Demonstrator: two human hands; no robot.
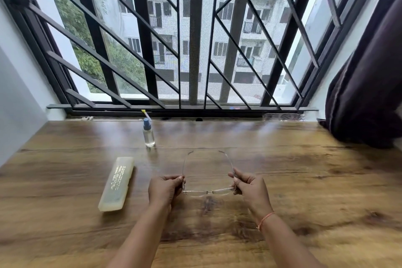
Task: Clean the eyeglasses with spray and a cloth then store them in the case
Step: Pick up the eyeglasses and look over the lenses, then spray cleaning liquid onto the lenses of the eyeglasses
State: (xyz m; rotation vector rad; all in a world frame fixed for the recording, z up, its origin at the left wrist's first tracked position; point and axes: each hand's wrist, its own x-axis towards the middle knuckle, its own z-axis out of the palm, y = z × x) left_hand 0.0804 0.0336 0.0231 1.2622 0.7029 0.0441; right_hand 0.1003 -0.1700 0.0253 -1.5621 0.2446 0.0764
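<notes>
Wooden tabletop [304, 180] is bounded on the far side by a barred window [195, 39], with a dark curtain [369, 72] at the far right. Thin clear eyeglasses [207, 191] are held above the near centre, temples unfolded and pointed away; the left hand [165, 189] is pinched closed on the left hinge, the right hand [250, 187] on the right hinge. A closed pale case [116, 184] is placed left of the hands. A small spray bottle [148, 132] is stood upright beyond the case.

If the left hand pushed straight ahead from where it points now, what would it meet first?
Probably the spray bottle: it stands just beyond the left hand, a little to its left, so a miss is possible. The case lies well off to the side.
</notes>
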